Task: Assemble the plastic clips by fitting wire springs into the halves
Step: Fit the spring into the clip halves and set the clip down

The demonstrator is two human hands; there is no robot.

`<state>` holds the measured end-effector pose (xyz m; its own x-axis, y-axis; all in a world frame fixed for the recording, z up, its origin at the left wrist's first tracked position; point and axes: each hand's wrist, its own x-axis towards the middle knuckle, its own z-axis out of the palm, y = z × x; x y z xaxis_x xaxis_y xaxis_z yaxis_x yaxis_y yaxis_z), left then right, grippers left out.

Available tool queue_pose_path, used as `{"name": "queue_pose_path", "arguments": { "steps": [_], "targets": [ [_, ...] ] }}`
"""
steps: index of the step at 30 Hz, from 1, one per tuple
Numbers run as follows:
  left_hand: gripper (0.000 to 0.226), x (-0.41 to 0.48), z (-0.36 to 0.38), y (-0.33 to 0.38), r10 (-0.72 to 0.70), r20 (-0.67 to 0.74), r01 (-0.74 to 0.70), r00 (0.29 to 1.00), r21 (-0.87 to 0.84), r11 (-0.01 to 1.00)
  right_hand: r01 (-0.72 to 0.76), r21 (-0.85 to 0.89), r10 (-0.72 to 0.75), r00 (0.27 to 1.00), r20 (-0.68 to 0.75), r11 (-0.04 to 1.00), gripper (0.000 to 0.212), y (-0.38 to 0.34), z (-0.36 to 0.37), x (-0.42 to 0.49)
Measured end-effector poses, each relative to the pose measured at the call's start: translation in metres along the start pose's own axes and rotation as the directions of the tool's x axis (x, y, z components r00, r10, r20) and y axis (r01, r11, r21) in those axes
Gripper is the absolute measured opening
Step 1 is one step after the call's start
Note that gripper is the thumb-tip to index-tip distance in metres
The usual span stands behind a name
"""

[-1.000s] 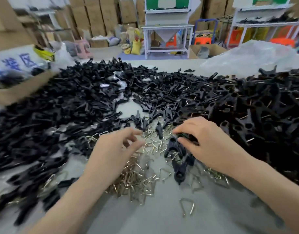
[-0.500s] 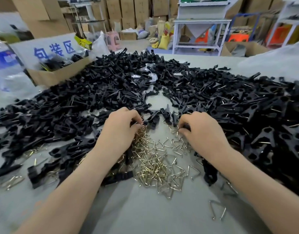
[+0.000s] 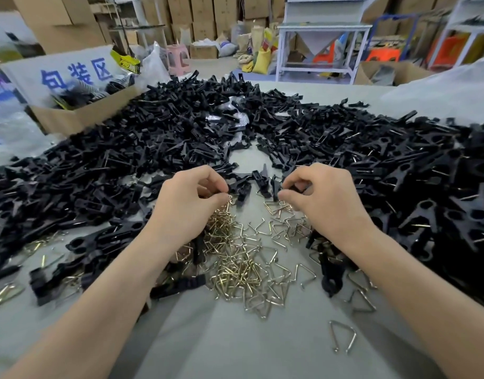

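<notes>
Though blurred, cardboard box [image 3: 79,117] beside clip halves [image 3: 158,138], perhaps black parts [image 3: 78,94] inside.

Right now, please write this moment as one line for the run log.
left hand: pinches spring | right hand: pinches half | spring heap: between forearms | half piles: around

clip halves [image 3: 164,149]: matt black plastic | wire springs [image 3: 235,272]: shiny brass-toned metal | table [image 3: 235,346]: smooth grey
</notes>
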<state>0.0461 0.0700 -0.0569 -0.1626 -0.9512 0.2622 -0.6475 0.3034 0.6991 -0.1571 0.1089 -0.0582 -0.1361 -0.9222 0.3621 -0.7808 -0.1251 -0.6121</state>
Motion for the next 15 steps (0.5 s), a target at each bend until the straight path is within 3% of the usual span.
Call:
{"name": "queue_pose_path", "arguments": {
  "steps": [6, 11, 15],
  "targets": [
    [0.010, -0.003, 0.001, 0.008, -0.005, -0.106, -0.026, 0.994, -0.291, 0.956, -0.035, 0.181, 0.030, 0.999, 0.031, 0.983, 0.018, -0.010, -0.004, -0.003],
    [0.008, -0.018, 0.014, 0.025, -0.001, 0.114, 0.059, 0.993, -0.505, 0.861, -0.046, 0.402, 0.041, 0.999, 0.020, 0.915, 0.022, -0.025, -0.011, -0.015],
    [0.021, -0.032, 0.025, 0.036, 0.104, 0.219, 0.021, 0.970, -0.504, 0.863, 0.023, 0.495, 0.023, 0.996, -0.087, 0.869, 0.039, -0.020, -0.020, -0.048]
  ]
}}
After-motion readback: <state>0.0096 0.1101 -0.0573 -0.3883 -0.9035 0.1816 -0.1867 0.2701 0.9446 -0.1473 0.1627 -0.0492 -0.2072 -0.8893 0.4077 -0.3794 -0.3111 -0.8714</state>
